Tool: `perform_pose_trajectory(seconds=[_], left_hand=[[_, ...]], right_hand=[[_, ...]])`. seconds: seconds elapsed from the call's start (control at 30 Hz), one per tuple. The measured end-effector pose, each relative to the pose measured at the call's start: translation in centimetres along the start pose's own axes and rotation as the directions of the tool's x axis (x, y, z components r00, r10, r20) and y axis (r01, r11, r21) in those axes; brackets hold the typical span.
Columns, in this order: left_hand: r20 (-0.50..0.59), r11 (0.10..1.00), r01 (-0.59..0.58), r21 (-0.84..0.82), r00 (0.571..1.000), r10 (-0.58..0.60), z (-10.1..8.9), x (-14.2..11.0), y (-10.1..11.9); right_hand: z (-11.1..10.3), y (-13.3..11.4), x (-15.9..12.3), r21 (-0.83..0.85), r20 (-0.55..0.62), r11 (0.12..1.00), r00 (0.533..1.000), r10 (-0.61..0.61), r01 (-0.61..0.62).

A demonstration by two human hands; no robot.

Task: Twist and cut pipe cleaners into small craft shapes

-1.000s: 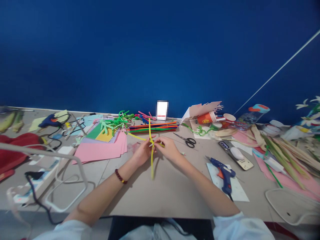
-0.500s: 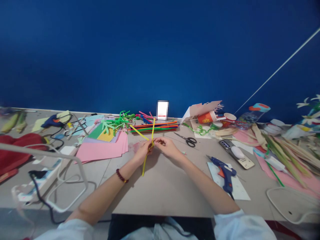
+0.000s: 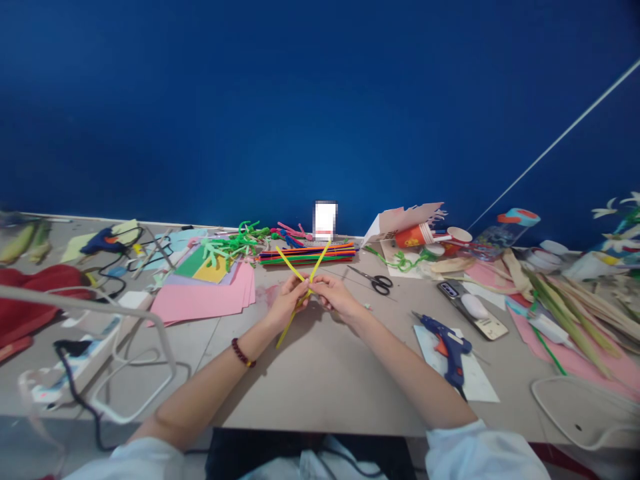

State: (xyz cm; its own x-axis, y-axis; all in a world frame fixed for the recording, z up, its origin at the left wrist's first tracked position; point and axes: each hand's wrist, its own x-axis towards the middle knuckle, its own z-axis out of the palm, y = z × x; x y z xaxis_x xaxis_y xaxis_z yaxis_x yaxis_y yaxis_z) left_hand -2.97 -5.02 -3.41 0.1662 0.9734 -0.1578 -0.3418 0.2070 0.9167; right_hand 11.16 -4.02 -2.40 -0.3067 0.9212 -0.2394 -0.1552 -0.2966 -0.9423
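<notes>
Yellow pipe cleaners [image 3: 289,261] cross between my two hands over the middle of the table; two ends point up in a V and one end hangs down past my left palm. My left hand [image 3: 290,299] pinches them at the crossing. From the other side, the fingers of my right hand [image 3: 334,293] close on the same crossing. The exact twist there is hidden by my fingertips. Just beyond my hands lies a bundle of coloured pipe cleaners [image 3: 310,255]. Black-handled scissors [image 3: 375,280] rest to the right of my right hand.
On the right are a blue glue gun [image 3: 450,347] on white paper, a phone [image 3: 473,310], paper cups [image 3: 415,236] and dried husks [image 3: 570,313]. Leftward lie pink paper sheets [image 3: 205,300], bent green pipe cleaners [image 3: 225,250] and a white power strip [image 3: 85,360] with loose cables.
The yellow upper ends have swung rightward, opening into a more even V. My right hand has closed in on the crossing beside my left fingertips.
</notes>
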Motion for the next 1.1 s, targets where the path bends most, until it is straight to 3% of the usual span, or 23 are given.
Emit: perform_pose_trajectory(seconds=[0.27,0.47,0.57,0.73,0.93,1.1], left_hand=[[-0.091,0.992,-0.109,0.061,0.989,0.114,-0.2,0.4,-0.6],[-0.061,0.962,-0.238,0.134,0.967,0.248,0.1,0.4,-1.0],[-0.052,0.967,-0.231,0.111,0.97,0.237,0.5,0.2,-1.0],[-0.072,0.984,-0.172,0.05,0.982,0.176,0.6,0.0,-0.8],[-0.067,0.994,-0.109,0.016,0.992,0.11,0.3,0.0,-0.6],[-0.03,0.98,-0.174,0.093,0.984,0.177,0.2,0.2,-0.9]], right_hand=[[0.7,0.6,0.0,-0.02,-0.053,0.999,0.998,-0.026,0.025],[1.1,0.4,-0.2,0.041,-0.138,0.996,0.987,0.084,-0.079],[1.3,0.5,-0.2,0.087,-0.173,0.996,0.984,0.05,-0.036],[1.9,0.8,-0.5,0.213,-0.149,0.972,0.98,0.128,-0.095],[1.9,0.7,-0.4,0.172,-0.179,0.983,0.98,0.089,-0.058],[1.3,0.4,-0.3,0.212,-0.09,0.961,0.976,0.2,-0.177]])
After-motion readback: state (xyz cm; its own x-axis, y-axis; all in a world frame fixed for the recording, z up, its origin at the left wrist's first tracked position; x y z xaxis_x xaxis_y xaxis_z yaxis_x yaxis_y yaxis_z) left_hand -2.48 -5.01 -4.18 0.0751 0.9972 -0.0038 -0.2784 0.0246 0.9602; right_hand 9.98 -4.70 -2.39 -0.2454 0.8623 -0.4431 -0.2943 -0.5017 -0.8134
